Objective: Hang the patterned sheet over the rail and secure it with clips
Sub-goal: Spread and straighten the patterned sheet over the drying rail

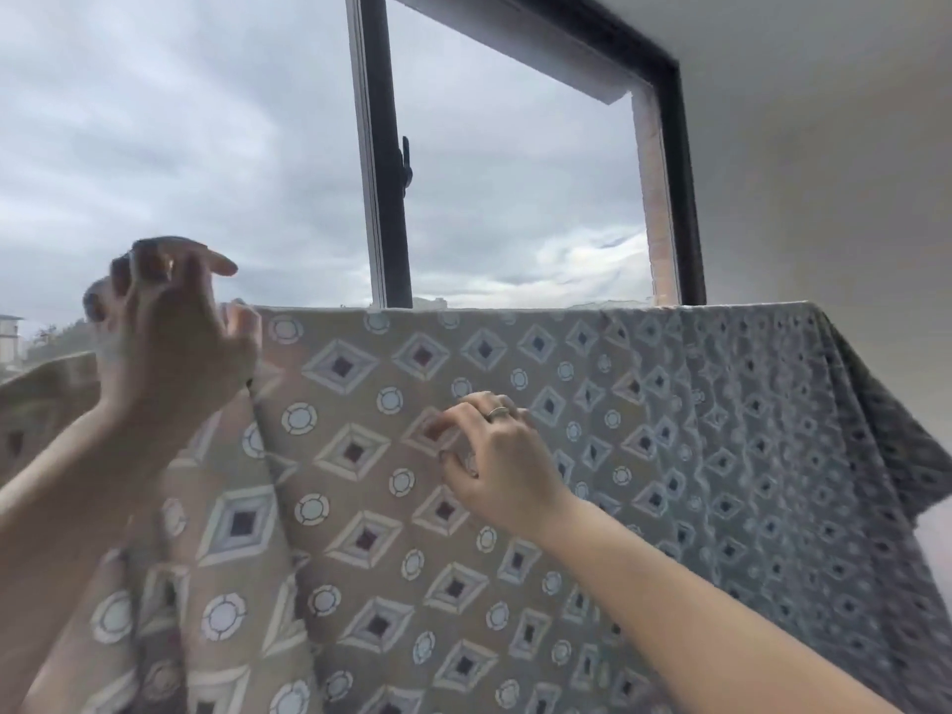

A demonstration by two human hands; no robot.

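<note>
The patterned sheet (371,507), beige with diamonds and circles, hangs over a rail that its top fold hides. Its right part (772,430) looks grey and drapes down at the corner. My left hand (170,332) is raised at the sheet's upper left edge. Its fingers curl round a small grey blurred thing (96,301) that looks like a clip. My right hand (494,456), with a ring on one finger, lies lower against the sheet's front. Its bent fingertips touch the fabric, with thumb and forefinger apart.
Behind the sheet is a window with a dark frame (384,198) and a handle (407,162), and a cloudy sky beyond it. A white wall (824,172) fills the right side. Buildings (10,337) show far left.
</note>
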